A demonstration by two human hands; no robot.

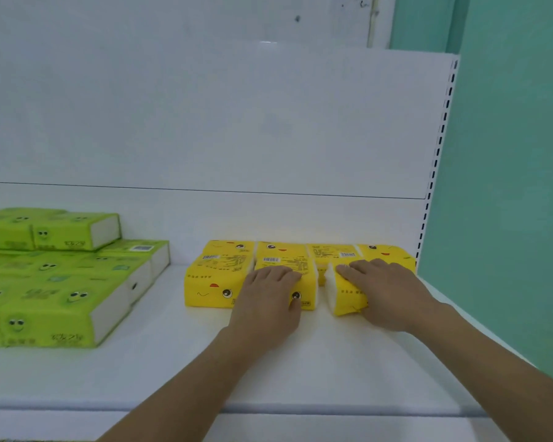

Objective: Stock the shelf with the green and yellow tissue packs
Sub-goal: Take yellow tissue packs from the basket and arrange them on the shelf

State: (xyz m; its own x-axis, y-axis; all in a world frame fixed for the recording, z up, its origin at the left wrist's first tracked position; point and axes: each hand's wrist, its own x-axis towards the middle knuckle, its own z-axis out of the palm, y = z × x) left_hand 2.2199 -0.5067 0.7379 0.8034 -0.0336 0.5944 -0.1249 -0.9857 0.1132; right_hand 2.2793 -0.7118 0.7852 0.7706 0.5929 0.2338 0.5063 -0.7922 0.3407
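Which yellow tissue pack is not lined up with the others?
The front-right yellow pack, gripped by the right hand: it sits skewed, apart from its neighbour, while the others stand square together.

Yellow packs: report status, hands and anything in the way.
Left hand flat on middle front yellow pack. Right hand grips angled rightmost pack, not yet squared into row. Green packs stacked left, apart; nothing blocking.

No readable text: print on yellow tissue packs (216, 283), green tissue packs (61, 295) too blurred.
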